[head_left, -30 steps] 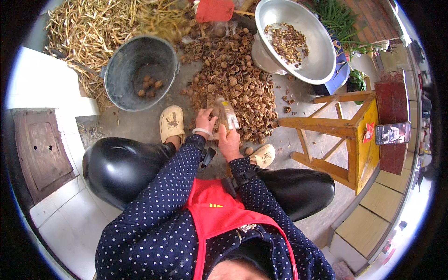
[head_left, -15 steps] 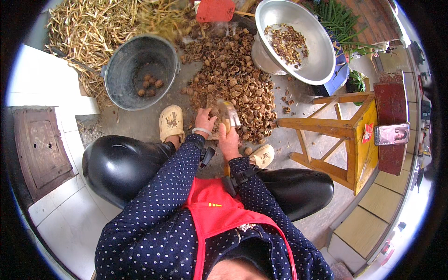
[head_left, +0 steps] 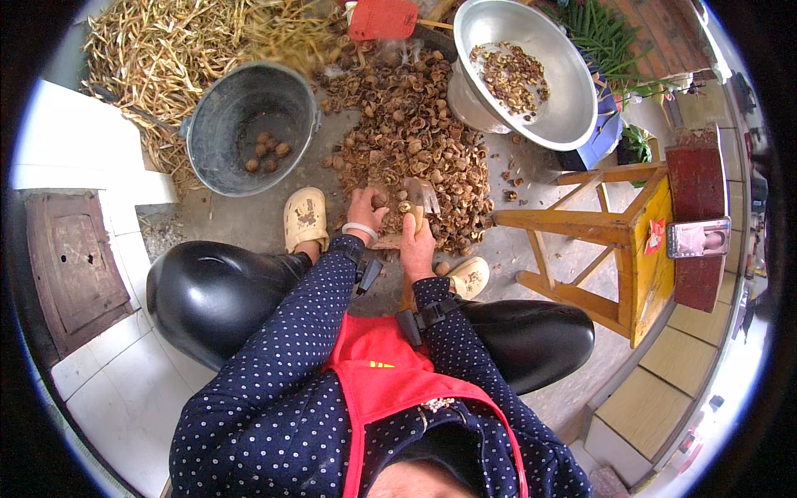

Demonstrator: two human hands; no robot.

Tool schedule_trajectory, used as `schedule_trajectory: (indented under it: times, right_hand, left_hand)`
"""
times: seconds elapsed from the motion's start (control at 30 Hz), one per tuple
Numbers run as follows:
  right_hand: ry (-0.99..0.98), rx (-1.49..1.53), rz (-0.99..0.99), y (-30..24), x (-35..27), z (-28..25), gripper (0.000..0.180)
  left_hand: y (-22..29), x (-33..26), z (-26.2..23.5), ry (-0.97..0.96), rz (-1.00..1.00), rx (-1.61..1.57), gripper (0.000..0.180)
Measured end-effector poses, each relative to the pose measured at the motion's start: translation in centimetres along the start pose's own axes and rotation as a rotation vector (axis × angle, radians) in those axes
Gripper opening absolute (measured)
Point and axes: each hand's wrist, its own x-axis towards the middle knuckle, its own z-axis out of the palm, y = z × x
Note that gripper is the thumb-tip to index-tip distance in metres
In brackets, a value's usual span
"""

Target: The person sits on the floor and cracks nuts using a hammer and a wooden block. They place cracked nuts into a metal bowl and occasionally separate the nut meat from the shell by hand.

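Note:
Between my feet, my left hand (head_left: 362, 212) has its fingers closed on a walnut (head_left: 379, 200), low over the near edge of the shell pile. Just to its right, my right hand (head_left: 418, 246) grips a hammer (head_left: 414, 214) by its wooden handle. The metal head is blurred and lies beyond the fist, apart from the walnut. Part of a wooden block (head_left: 387, 241) shows below and between the two hands. Cracked walnut shells (head_left: 423, 141) are heaped on the floor beyond them.
A dark bucket (head_left: 207, 149) with several walnuts stands far left, beside dry stalks (head_left: 183, 50). Far right is a metal basin (head_left: 573, 116) holding walnut kernels (head_left: 512, 81). A yellow wooden stool (head_left: 573, 222) stands right, near a phone (head_left: 699, 238). A red dustpan-like piece (head_left: 382, 20) lies at the back.
My right hand and the hammer have shifted slightly to the right, and the hammer head has moved away from my left hand. My left hand stays nearly in place, still around the walnut.

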Motion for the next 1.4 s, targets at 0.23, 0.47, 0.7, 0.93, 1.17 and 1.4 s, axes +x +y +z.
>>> schedule_trajectory:
  times: [0.23,0.47,0.7,0.93,1.17,1.4]
  right_hand:
    - [-0.019,0.009,-0.011,0.4,0.0,0.2,0.044]
    - [0.013,0.023,-0.024,0.1,-0.1,0.2,0.042]
    - [0.004,0.074,0.024,0.5,0.4,0.1,0.043]
    - [-0.039,0.061,0.061,-0.1,0.3,-0.5,0.045]
    - [0.013,0.094,0.04,0.3,0.6,-0.1,0.044]
    - [0.005,0.134,0.134,2.2,1.7,0.0,0.038]
  left_hand:
    - [0.1,-0.4,-0.3,0.143,0.171,0.04,0.035]
    - [-0.1,-0.2,-0.4,0.103,0.15,-0.039,0.028]
    - [-0.1,-0.3,-0.2,0.162,0.101,-0.078,0.027]
    - [0.2,-0.4,-0.6,0.133,-0.026,-0.079,0.026]
    - [0.7,2.0,-0.9,0.061,-0.126,-0.015,0.02]
    - [10.7,12.5,-8.3,0.061,0.028,-1.16,0.102]
